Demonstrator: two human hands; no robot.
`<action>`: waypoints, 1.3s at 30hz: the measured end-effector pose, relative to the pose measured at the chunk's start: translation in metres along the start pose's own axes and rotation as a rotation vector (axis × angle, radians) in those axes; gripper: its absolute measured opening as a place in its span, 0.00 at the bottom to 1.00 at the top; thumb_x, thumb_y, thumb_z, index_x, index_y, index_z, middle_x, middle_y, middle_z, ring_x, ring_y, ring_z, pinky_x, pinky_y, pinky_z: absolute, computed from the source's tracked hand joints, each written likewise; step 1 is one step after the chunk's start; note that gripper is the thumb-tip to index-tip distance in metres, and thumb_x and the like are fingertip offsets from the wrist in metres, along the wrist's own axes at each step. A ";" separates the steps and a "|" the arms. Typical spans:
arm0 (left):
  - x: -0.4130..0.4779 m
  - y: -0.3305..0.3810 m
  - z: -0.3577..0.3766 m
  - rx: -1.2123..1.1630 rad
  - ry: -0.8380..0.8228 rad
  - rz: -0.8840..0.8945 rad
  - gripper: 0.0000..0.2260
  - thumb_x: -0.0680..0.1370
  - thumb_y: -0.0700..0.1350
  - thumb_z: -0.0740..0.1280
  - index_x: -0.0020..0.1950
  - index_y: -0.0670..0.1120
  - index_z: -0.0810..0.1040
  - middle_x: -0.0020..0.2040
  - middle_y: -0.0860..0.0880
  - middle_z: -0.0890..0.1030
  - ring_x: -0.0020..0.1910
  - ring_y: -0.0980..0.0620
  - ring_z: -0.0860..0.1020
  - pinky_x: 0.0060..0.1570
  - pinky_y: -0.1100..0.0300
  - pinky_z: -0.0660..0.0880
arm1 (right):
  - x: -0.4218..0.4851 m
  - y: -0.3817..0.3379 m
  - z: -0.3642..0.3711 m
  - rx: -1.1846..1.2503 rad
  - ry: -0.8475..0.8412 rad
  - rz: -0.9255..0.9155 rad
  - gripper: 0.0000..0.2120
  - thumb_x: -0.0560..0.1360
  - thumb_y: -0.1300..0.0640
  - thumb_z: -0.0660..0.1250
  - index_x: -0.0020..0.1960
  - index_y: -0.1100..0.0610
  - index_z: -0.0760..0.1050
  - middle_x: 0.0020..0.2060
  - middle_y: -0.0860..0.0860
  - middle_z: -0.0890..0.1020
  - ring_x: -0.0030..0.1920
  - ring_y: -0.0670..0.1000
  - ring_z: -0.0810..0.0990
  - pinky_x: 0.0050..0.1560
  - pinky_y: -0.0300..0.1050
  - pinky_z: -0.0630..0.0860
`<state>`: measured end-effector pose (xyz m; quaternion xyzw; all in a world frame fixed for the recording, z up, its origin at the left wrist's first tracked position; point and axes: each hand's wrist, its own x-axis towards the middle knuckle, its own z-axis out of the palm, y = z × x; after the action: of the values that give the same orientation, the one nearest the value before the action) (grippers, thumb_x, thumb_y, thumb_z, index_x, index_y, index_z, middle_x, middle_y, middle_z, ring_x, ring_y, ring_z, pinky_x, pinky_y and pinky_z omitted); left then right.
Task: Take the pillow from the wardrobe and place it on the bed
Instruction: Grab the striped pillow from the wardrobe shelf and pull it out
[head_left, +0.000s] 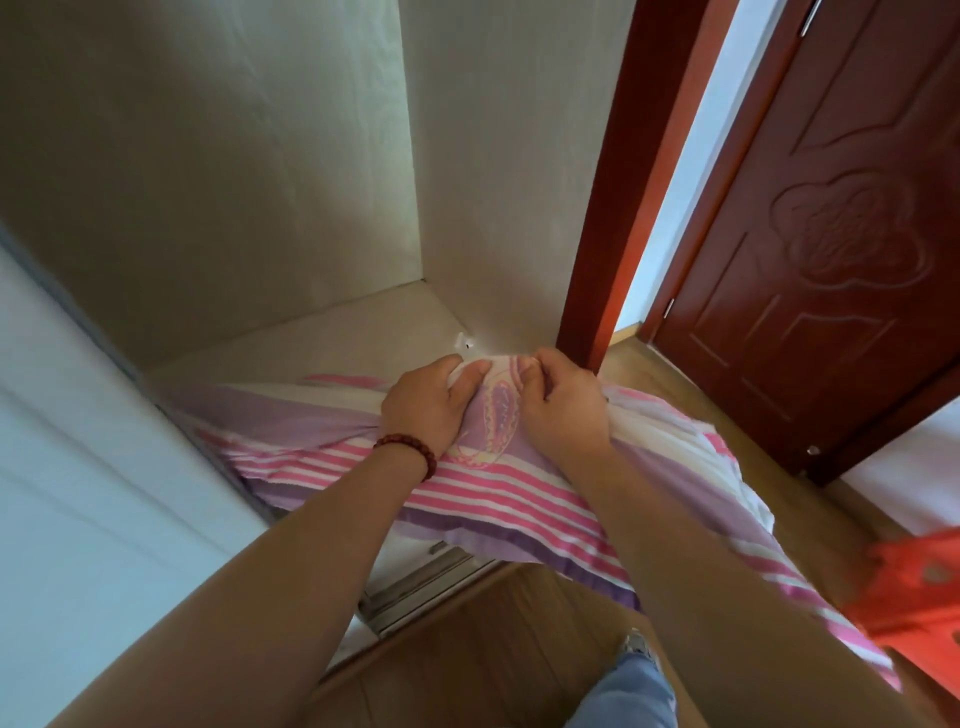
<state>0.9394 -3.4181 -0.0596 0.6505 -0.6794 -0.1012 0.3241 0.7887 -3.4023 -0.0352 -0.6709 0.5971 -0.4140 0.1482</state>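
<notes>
Pink, purple and white striped fabric: pillow, one. Lay partly on the pale bottom board of the wardrobe, right end jutting out past the opening, above the wooden floor.

Hands, two, set close together on the pillow's far edge. Left hand: fingers bent into bunched cloth, gripped it. Right hand: fingers curled tight round a fold, held it.

Bracelet of dark red beads, one, worn at the left wrist.

Red-brown door, one, stood ajar at right, beside its frame.

Orange item, one, blurred at the right edge; kind could not be told.
</notes>
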 end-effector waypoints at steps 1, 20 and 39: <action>0.001 0.006 0.007 0.001 0.000 -0.006 0.22 0.77 0.63 0.52 0.31 0.49 0.64 0.28 0.49 0.71 0.31 0.44 0.71 0.32 0.57 0.63 | 0.003 0.008 -0.004 0.002 -0.010 0.005 0.09 0.77 0.55 0.58 0.40 0.55 0.71 0.34 0.55 0.80 0.35 0.56 0.77 0.36 0.47 0.72; 0.033 0.150 0.112 0.210 0.214 -0.239 0.19 0.78 0.60 0.56 0.30 0.53 0.62 0.34 0.42 0.77 0.35 0.42 0.74 0.36 0.56 0.64 | 0.107 0.164 -0.087 0.283 -0.365 -0.221 0.13 0.78 0.57 0.57 0.35 0.54 0.65 0.27 0.45 0.69 0.30 0.44 0.69 0.32 0.40 0.63; -0.040 0.209 0.135 0.246 0.213 -0.342 0.16 0.79 0.55 0.48 0.39 0.48 0.66 0.33 0.48 0.73 0.36 0.43 0.73 0.36 0.55 0.63 | 0.075 0.175 -0.121 0.507 -0.601 -0.400 0.12 0.76 0.60 0.59 0.34 0.53 0.66 0.25 0.45 0.69 0.29 0.46 0.68 0.33 0.44 0.64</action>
<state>0.6886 -3.3911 -0.0590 0.7977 -0.5284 -0.0020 0.2906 0.5771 -3.4782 -0.0545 -0.8063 0.2654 -0.3545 0.3922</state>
